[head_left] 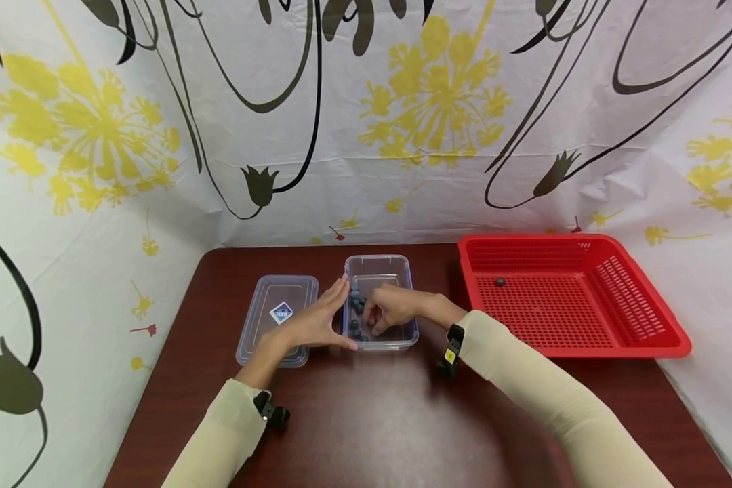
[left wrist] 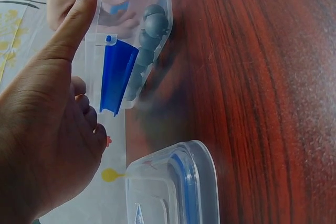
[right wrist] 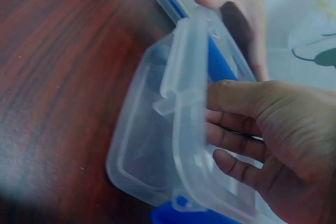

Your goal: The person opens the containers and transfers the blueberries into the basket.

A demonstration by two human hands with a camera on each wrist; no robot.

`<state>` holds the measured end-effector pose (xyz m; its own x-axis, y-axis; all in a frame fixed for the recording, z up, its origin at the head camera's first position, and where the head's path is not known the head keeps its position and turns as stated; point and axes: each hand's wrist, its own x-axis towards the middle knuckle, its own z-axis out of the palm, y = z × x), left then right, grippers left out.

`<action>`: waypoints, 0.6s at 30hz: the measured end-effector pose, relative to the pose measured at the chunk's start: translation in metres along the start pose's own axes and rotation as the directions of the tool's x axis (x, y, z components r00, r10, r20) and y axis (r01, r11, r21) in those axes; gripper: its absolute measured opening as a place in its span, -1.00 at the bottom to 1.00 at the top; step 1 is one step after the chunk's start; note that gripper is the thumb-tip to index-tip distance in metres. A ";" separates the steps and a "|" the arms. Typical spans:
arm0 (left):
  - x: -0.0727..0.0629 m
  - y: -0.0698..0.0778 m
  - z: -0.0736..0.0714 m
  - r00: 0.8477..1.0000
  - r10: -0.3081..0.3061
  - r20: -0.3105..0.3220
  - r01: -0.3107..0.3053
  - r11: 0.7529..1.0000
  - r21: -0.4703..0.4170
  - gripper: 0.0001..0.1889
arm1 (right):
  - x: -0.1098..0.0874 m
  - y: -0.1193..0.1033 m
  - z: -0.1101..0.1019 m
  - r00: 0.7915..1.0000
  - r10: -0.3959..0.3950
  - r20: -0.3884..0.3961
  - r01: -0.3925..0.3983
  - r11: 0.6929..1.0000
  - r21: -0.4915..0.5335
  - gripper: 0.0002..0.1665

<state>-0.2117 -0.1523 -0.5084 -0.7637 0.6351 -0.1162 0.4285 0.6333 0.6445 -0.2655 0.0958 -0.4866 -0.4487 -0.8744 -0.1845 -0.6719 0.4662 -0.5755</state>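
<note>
A clear plastic food container (head_left: 385,347) with blue side clips stands on the table, with several blueberries (left wrist: 156,24) gathered along its left side. My left hand (head_left: 314,320) touches that side, thumb at the near corner and fingers spread toward the far end. Inside the container, my right hand (head_left: 393,305) reaches down with bent fingers beside the berries. The right wrist view shows its fingers (right wrist: 236,142) partly behind the clear wall; whether they pinch a berry is hidden. The container's lid (head_left: 259,325) lies flat to the left, partly under my left hand and wrist.
A red perforated plastic basket (head_left: 585,351) stands at the right, with one blueberry (head_left: 499,281) on its floor toward the back left. The dark red-brown wooden table (head_left: 366,413) reaches back to a white patterned sheet (head_left: 317,135) hanging behind and at the sides.
</note>
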 end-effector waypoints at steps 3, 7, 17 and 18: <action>0.001 0.000 0.000 1.000 0.005 0.000 -0.005 1.000 -0.004 0.44 | 0.002 0.002 0.008 1.000 0.005 0.021 -0.005 1.000 -0.004 -0.73; 0.001 -0.001 -0.001 1.000 0.009 -0.003 -0.009 1.000 -0.001 0.43 | 0.005 0.004 0.016 0.999 0.015 0.028 -0.015 1.000 0.004 -0.76; 0.001 -0.002 0.001 1.000 0.004 -0.013 -0.004 1.000 -0.001 0.43 | 0.007 -0.001 0.026 1.000 -0.004 -0.008 0.004 1.000 -0.030 -0.80; 0.001 -0.002 0.001 1.000 0.006 -0.014 -0.006 1.000 -0.001 0.43 | 0.007 -0.001 0.026 1.000 -0.008 -0.011 0.008 0.999 -0.032 -0.80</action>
<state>-0.2129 -0.1519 -0.5103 -0.7676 0.6327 -0.1020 0.4328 0.6292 0.6456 -0.2528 0.0855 -0.5081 -0.4492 -0.8768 -0.1713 -0.6939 0.4632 -0.5514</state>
